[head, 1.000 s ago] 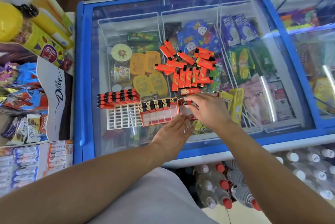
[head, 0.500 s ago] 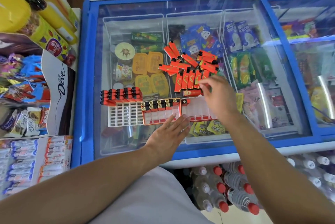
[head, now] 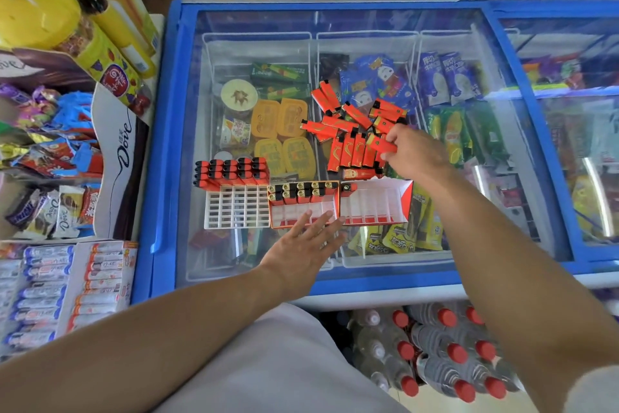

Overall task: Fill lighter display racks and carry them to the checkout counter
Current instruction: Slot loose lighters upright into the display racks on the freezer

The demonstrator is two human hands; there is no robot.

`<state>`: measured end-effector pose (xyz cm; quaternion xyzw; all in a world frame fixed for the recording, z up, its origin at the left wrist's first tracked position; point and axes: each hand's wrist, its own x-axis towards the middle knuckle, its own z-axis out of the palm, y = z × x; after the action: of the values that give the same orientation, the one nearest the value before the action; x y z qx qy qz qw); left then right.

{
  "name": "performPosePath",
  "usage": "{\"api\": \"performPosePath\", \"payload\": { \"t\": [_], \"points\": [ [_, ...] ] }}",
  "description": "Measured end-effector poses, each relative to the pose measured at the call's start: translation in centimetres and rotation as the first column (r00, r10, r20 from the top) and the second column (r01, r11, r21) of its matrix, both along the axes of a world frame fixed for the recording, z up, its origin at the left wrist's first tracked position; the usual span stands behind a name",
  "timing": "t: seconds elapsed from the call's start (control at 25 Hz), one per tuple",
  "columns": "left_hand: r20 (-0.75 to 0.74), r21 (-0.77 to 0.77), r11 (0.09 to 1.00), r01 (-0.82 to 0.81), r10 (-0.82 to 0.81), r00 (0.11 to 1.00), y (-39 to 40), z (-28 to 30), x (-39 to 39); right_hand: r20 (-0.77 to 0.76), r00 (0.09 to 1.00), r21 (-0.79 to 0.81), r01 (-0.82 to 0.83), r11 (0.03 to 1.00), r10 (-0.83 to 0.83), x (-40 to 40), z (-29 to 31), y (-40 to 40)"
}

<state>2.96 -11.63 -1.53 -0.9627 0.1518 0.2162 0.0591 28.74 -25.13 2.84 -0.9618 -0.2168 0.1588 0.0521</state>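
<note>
From the head view, the right hand (head: 410,153), its grip pinched on a red lighter (head: 380,143) lifted from the loose pile (head: 348,131) mid-lid on the freezer lid (head: 234,255), could fumble it on slick glass, while the flat, fingers-apart left hand (head: 301,245) steadies the middle rack (head: 303,210) between the white rack (head: 236,208) and the near-empty right rack (head: 375,203).
</note>
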Motion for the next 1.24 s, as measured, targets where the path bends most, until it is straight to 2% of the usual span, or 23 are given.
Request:
{"api": "performPosePath", "payload": {
  "t": [0.08,0.16,0.32,0.48,0.6,0.8,0.92,1.04,1.24],
  "points": [
    [-0.009,0.008,1.000,0.016,-0.016,1.000,-0.3,0.0,0.1,-0.130,0.988,0.312,0.121,0.942,-0.084,-1.5,1.9,-1.0],
    [-0.030,0.008,1.000,0.012,-0.011,0.999,-0.7,0.0,0.3,-0.223,0.974,0.430,0.127,0.894,-0.031,-3.4,3.9,-2.6],
    [-0.083,0.003,1.000,-0.001,0.001,0.997,-0.9,-0.2,0.7,-0.220,0.967,0.358,-0.041,0.933,0.126,-6.1,4.2,-4.2],
    [-0.106,-0.036,0.999,-0.005,0.001,0.994,-0.4,-0.5,0.7,-0.075,0.995,0.409,-0.027,0.912,0.064,-7.4,2.4,-3.7],
    [-0.092,-0.082,0.996,-0.041,0.033,0.995,0.4,-1.0,0.0,-0.085,0.996,0.424,0.028,0.905,0.009,-7.5,2.1,-3.6],
    [-0.106,-0.067,0.997,-0.031,0.024,0.994,0.8,-1.0,-0.1,-0.023,0.993,0.318,-0.103,0.942,0.117,-8.0,2.2,-3.4],
    [-0.120,-0.048,0.999,-0.015,0.010,0.993,0.4,-0.7,0.2,-0.011,0.994,0.286,-0.101,0.953,0.109,-7.9,2.1,-3.4],
    [-0.145,-0.050,0.999,-0.015,0.007,0.989,0.3,-0.7,0.5,-0.007,0.999,0.328,-0.048,0.943,0.053,-8.6,1.0,-2.6],
    [-0.181,-0.042,0.999,-0.018,0.010,0.983,0.7,-0.3,0.5,0.101,0.990,0.278,-0.126,0.952,0.101,-9.6,-0.6,-1.8]
  ]
}}
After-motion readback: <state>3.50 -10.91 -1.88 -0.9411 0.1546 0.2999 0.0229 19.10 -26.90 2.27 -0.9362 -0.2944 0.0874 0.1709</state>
